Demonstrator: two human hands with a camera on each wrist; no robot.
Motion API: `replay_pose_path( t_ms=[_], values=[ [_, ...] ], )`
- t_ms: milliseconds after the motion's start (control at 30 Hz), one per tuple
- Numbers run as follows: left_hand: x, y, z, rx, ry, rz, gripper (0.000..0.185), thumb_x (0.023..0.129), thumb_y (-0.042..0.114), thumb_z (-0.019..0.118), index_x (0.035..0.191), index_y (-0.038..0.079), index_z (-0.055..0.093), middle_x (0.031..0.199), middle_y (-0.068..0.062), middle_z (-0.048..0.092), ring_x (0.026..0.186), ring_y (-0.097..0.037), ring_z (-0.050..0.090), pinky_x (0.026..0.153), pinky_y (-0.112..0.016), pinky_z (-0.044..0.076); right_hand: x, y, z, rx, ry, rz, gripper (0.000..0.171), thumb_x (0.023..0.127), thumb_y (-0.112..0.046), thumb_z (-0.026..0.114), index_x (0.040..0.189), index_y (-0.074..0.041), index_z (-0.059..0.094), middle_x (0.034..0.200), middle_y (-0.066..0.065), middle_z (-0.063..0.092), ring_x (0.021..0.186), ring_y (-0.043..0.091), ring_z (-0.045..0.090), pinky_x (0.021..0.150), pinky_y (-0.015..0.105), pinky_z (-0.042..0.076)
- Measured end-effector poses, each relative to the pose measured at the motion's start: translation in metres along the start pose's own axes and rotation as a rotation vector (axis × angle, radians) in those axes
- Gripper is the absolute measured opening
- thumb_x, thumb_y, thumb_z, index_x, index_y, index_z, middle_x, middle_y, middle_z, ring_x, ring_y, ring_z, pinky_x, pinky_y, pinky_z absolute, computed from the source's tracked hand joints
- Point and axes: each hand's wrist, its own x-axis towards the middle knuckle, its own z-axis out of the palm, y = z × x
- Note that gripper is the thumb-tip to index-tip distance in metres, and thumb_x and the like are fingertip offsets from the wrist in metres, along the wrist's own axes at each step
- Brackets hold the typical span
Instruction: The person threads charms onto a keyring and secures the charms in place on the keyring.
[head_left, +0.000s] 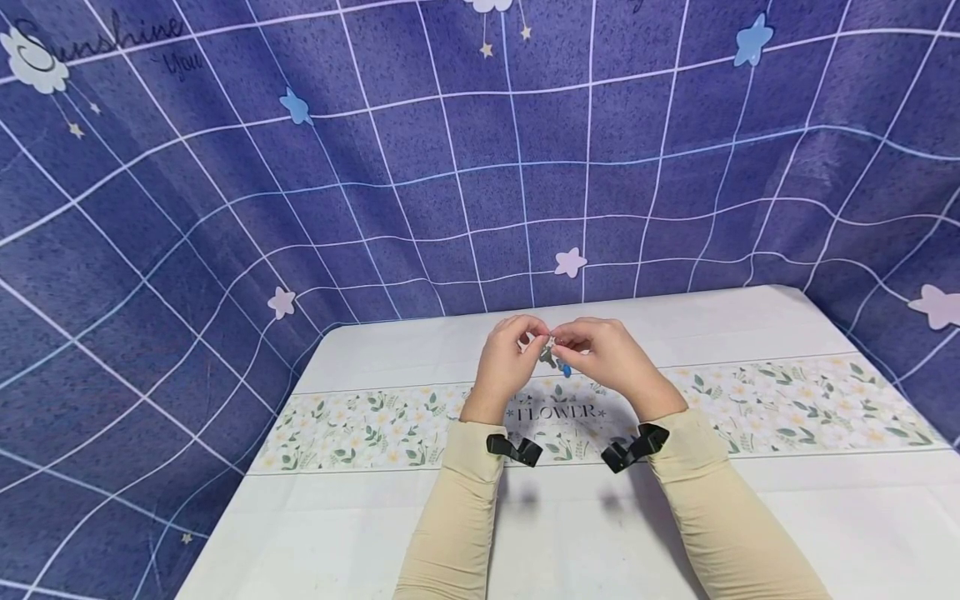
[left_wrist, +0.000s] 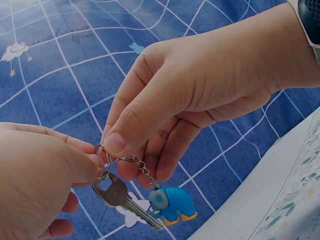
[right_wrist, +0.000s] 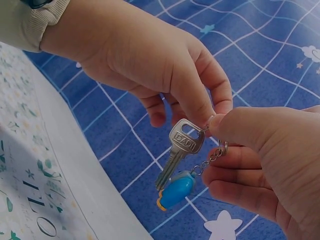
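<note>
Up close, two hands work a key ring above the table's far edge.

Left hand and right hand both pinch the split ring; a silver key and blue elephant charm dangle beneath, over the flower-printed table.

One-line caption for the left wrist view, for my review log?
Both hands, left hand and right hand, pinch a key ring carrying a silver key and blue elephant charm.

White table w/ floral runner across middle, "FLOWER" print.
</note>
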Motion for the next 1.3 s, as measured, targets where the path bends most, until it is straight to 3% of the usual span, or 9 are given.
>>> replay_pose_path(
  t_ms=[500,1300],
  values=[
    [0.0,-0.0019,0.0026,-0.077,0.048,-0.052,0.004,0.093,0.013,0.069,0.095,0.009,0.069,0.085,-0.002,0.067,0.082,-0.016,0.06,0.074,-0.027,0.048,-0.0007,0.0009,0.0,0.009,0.002,0.002,0.019,0.087,-0.006,0.078,0.105,0.001,0.076,0.088,0.007,0.074,0.078,0.018,0.071,0.074,0.032,0.06],
    [-0.0007,0.0013,0.0052,-0.236,0.063,-0.153,0.007,0.091,0.005,0.069,0.089,0.01,0.064,0.079,-0.002,0.066,0.075,-0.013,0.059,0.07,-0.026,0.05,-0.0002,0.0011,0.0006,0.015,0.001,-0.021,0.018,0.088,-0.006,0.078,0.104,0.001,0.075,0.088,0.007,0.073,0.078,0.019,0.07,0.074,0.033,0.06]
  ],
)
